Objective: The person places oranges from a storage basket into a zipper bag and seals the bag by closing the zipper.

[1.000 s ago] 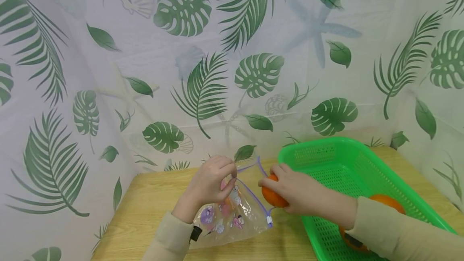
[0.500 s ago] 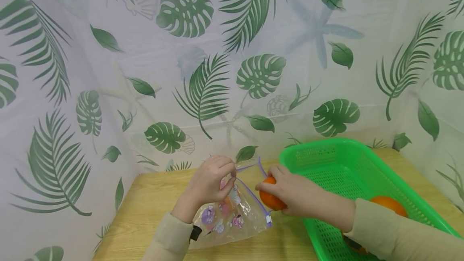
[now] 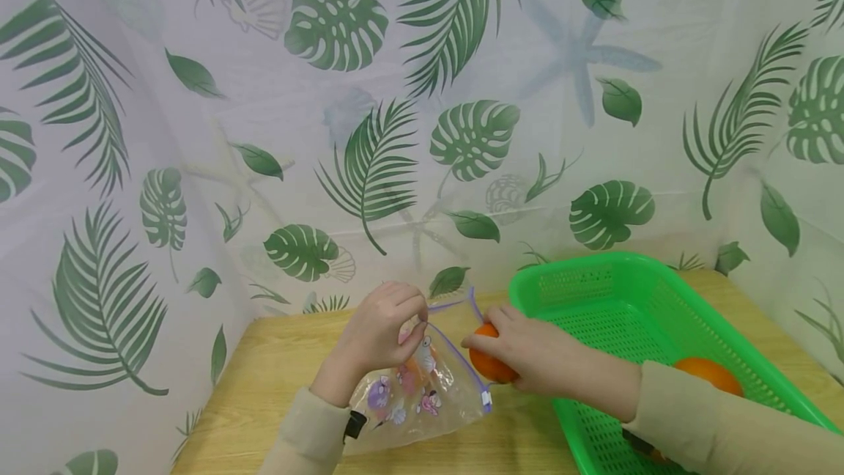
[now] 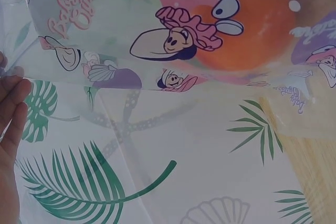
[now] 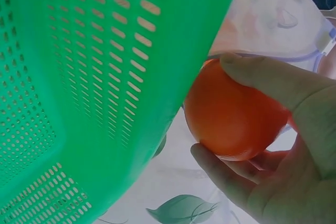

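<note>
My left hand [image 3: 385,328] pinches the upper edge of a clear zip bag [image 3: 435,416] with cartoon prints and a purple slider seal. Its mouth gapes toward the right. Through the printed film, the left wrist view shows an orange [image 4: 252,35] that appears to lie inside the bag. My right hand [image 3: 534,350] grips another orange [image 3: 489,358] right at the bag's mouth. In the right wrist view, thumb and fingers wrap around this orange [image 5: 231,114], close beside the green basket's wall.
On the right of the wooden table [image 3: 283,358] stands a green perforated basket [image 3: 620,259]. An orange [image 3: 708,372] sits in it, and something partly hidden lies under my right sleeve. Leaf-patterned sheeting [image 3: 422,130] hangs behind and at both sides.
The right hand has moved slightly left with its orange, closer to the bag's mouth. The left hand keeps its pinch and has hardly moved.
</note>
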The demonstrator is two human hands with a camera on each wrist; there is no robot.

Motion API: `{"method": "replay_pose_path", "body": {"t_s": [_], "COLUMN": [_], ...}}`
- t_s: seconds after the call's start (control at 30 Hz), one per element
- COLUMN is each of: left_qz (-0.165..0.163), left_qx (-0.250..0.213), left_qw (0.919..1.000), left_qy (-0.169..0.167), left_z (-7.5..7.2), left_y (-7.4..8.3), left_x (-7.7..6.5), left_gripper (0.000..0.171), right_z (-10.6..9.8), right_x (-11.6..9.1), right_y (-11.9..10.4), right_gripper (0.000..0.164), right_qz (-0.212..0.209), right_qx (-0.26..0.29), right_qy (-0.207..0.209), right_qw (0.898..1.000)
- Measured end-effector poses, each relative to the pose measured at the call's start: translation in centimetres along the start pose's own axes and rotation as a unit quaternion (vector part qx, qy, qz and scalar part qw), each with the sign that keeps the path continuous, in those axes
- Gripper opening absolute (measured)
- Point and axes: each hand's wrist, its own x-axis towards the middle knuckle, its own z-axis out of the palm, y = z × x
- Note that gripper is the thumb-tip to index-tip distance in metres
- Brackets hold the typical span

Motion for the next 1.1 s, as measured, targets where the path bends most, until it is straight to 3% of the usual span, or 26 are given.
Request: {"method": "replay_pose_path", "body": {"t_s": [0.33, 0.73, 1.1], "left_qz": [0.002, 0.001, 0.009], "left_qx": [-0.004, -0.005, 0.002], "left_qw": [1.0000, 0.9998, 0.9997], "left_qy": [0.007, 0.019, 0.025], "left_z": [-0.15, -0.46, -0.61], "left_y": [-0.12, -0.30, -0.46], "left_x": [0.04, 0.23, 0.18], "left_gripper": [0.016, 0.017, 0.017], "right_z": [0.15, 0.50, 0.27], "right_x": [0.04, 0.07, 0.01], "right_y": [0.02, 0.02, 0.11], "right_gripper": [0.080, 0.074, 0.087], "right_qz": [-0.006, -0.035, -0.036], "right_qx": [-0.010, -0.014, -0.012], "right_qy": [-0.017, 0.026, 0.026], "right_qw": [1.000, 0.999, 0.999]}}
